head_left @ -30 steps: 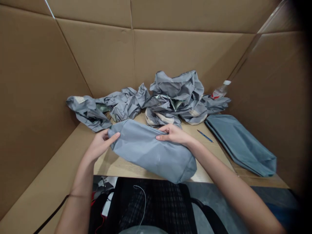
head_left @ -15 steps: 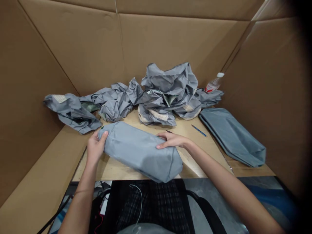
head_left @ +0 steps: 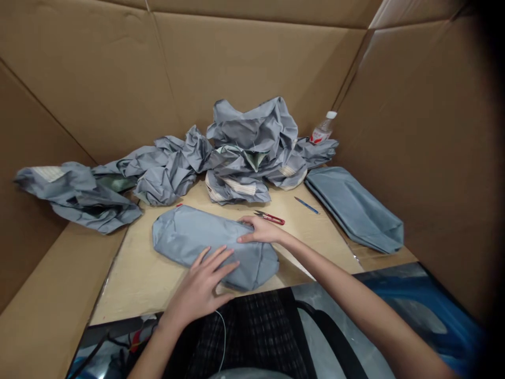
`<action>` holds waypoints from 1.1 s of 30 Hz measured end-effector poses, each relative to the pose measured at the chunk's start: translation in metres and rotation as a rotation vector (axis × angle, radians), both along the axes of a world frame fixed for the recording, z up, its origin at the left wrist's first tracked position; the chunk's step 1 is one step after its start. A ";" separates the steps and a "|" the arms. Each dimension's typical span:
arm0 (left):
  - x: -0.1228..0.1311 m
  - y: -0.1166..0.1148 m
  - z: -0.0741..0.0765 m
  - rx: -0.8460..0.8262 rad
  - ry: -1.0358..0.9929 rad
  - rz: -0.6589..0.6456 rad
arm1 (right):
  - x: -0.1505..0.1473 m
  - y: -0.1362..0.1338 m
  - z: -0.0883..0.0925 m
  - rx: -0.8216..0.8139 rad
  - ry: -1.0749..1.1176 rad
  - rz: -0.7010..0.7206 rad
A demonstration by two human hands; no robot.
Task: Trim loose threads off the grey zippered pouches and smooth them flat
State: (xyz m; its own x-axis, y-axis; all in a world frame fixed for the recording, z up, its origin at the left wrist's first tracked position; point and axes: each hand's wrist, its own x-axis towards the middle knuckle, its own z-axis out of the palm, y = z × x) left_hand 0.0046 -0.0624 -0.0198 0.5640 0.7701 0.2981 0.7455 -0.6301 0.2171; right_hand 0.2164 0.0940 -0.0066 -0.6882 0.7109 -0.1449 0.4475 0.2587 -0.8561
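Observation:
A stuffed grey fabric bundle (head_left: 205,245) lies on the wooden board, puffed and lightly creased. My left hand (head_left: 201,281) rests on its near side with the fingers spread and not curled round it. Over the far edge of the bundle, my right hand (head_left: 260,230) lies with its fingers curved against the cloth. Just beyond my right fingertips are red-handled thread snips (head_left: 270,218), not touching my hand. A blue pen (head_left: 306,205) lies further right.
Crumpled grey fabric (head_left: 252,152) heaps behind the bundle, with more (head_left: 79,197) at the left. A flatter grey bag (head_left: 353,210) lies right. A plastic bottle (head_left: 323,129) stands behind. Cardboard walls (head_left: 79,95) surround the wooden board (head_left: 126,284).
My left hand has moved from the bundle's left end onto its near side, fingers spread. The view has tilted, and the red-handled snips now show fully beyond my right hand.

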 end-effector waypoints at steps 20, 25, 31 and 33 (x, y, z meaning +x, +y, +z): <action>0.032 0.001 0.004 0.352 -0.247 -0.017 | 0.019 -0.034 0.027 -0.633 0.320 -0.349; 0.040 0.003 0.013 0.451 -0.348 0.021 | 0.011 -0.034 0.034 -0.721 0.384 -0.415; 0.043 -0.002 0.017 0.605 -0.456 0.105 | 0.010 -0.037 0.046 -0.842 0.376 -0.427; 0.042 -0.003 0.018 0.609 -0.469 0.121 | 0.010 -0.039 0.051 -0.870 0.364 -0.432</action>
State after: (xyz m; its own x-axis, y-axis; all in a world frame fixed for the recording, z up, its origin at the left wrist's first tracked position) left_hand 0.0465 -0.0650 -0.0014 0.1966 0.4422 0.8751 0.7326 -0.6595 0.1686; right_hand 0.2264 0.0550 0.0443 -0.5042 0.6566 -0.5609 0.0317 -0.6350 -0.7719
